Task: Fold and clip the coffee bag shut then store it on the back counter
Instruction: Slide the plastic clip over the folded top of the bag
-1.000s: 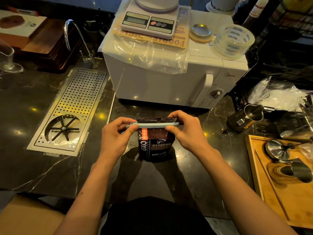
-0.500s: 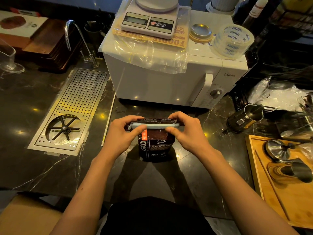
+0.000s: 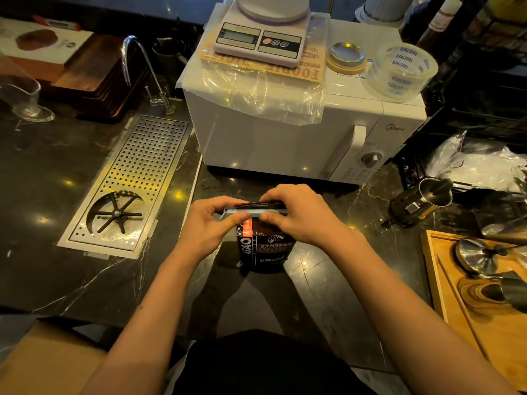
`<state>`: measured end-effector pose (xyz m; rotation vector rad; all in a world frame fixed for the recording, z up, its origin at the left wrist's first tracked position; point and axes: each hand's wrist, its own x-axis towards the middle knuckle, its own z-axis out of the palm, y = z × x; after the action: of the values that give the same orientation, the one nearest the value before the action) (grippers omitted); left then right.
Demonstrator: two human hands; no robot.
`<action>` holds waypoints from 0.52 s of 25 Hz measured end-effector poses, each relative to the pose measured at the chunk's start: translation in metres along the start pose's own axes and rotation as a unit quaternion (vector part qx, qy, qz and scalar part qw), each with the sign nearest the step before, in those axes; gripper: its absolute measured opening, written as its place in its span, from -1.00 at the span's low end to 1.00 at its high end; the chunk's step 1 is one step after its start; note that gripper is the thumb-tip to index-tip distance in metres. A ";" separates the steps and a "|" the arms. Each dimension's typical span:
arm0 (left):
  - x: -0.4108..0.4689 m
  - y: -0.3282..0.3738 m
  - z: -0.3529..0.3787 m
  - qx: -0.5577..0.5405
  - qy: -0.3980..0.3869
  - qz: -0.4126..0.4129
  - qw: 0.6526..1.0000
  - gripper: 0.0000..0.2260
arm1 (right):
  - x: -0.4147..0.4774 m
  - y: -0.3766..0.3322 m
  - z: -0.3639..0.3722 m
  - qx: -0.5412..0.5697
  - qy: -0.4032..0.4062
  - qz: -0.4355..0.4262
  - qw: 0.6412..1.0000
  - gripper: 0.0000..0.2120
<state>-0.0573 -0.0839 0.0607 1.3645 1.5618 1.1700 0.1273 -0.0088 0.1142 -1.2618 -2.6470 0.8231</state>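
A dark coffee bag with white lettering and an orange tab stands upright on the black marble counter, in front of a white microwave. Across its folded top lies a long pale blue clip. My left hand pinches the clip's left end, thumb on the front. My right hand presses on the clip's right half, fingers curled over the bag's top. The right end of the clip is hidden under my fingers.
The white microwave stands right behind the bag, with a kitchen scale and tape roll on top. A perforated steel drain tray lies left. A metal pitcher and wooden tray sit right.
Both hands have closed in along the clip toward its middle, and the right hand now covers more of the bag's top. The bag stays in place.
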 end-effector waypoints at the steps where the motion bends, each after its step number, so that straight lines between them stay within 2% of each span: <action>1: 0.000 -0.001 0.000 0.009 0.000 0.002 1.000 -0.79 | 0.001 0.000 -0.002 -0.018 -0.002 0.002 1.000 -0.71; 9: -0.002 -0.002 0.001 0.027 0.002 0.018 0.999 -0.80 | -0.002 0.000 0.002 -0.051 -0.008 -0.013 0.999 -0.65; 13: -0.006 -0.002 0.002 0.027 0.003 0.017 0.999 -0.81 | -0.004 -0.003 0.009 -0.068 0.029 -0.008 0.997 -0.71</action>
<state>-0.0553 -0.0893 0.0576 1.4286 1.5905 1.1607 0.1245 -0.0170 0.1090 -1.2724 -2.7030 0.6043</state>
